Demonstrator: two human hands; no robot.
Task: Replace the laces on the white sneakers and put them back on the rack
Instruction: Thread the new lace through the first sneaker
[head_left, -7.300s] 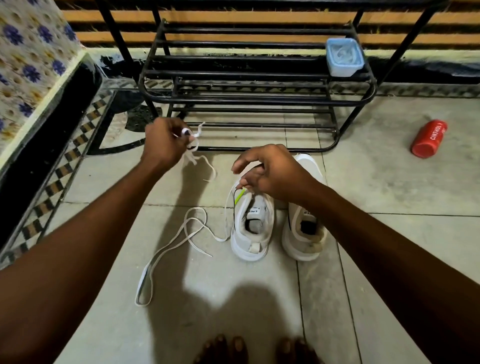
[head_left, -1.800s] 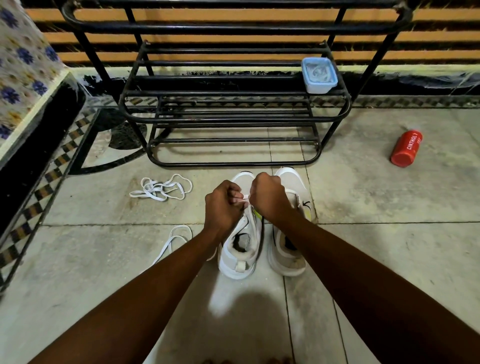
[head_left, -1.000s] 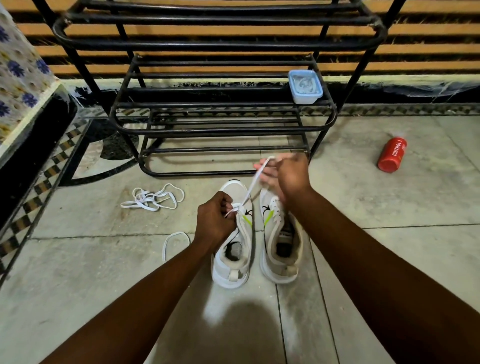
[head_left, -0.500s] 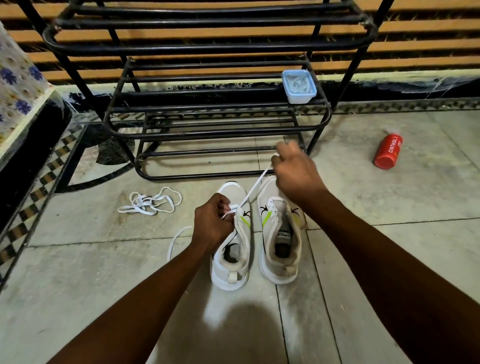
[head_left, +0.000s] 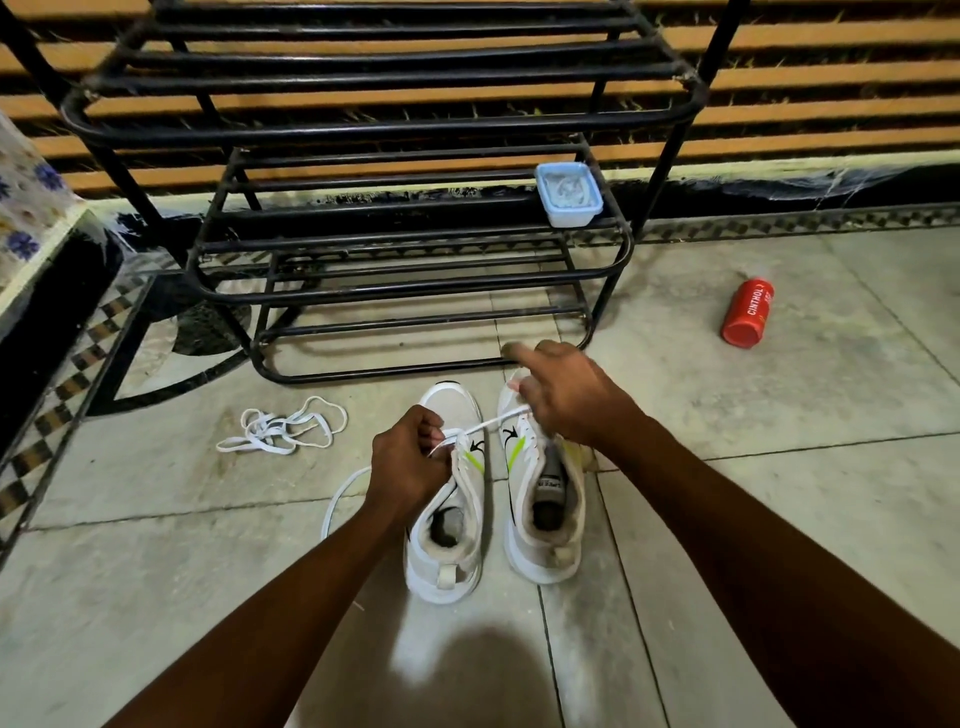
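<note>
Threading a white lace (head_left: 488, 425) across the left sneaker (head_left: 448, 499): my left hand (head_left: 408, 462) pinches it at the eyelets, my right hand (head_left: 563, 397) pulls its end taut, forefinger out. Right sneaker (head_left: 543, 499) touching alongside. Old lace (head_left: 283, 430) heaped left; rack (head_left: 395, 280) beyond; red bottle (head_left: 747, 312) far right.

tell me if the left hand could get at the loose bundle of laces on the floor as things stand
Probably yes, once freed. The loose laces lie on bare floor to the left of the left hand, with nothing between them. But that hand now grips the lace at the left sneaker, so it must let go first.
</note>
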